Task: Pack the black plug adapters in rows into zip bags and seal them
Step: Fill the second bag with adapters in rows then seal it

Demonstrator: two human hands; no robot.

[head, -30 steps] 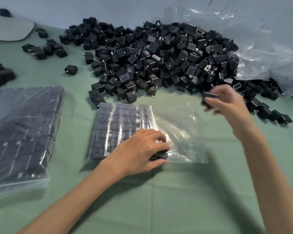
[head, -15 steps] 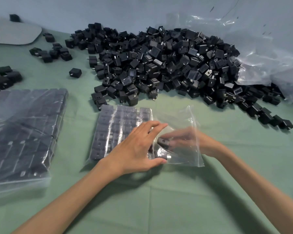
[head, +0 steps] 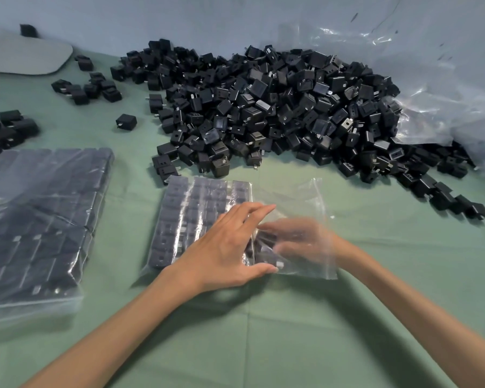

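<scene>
Left hand (head: 227,247), fingers straight, presses clear plastic zip bag (head: 305,197); right hand (head: 300,242) inside it, blurred, fingers pinch small black plug adapter (head: 267,237).

The right hand (head: 297,242) has brought an adapter (head: 266,237) from the pile (head: 263,107) into the bag (head: 305,197).

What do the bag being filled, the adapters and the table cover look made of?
Bag: thin clear plastic film, glossy and wrinkled; the right hand shows through. Adapters: probably moulded black plastic, satin sheen, small silvery prongs. Table cover: matte green, faintly creased, likely cloth.
</scene>
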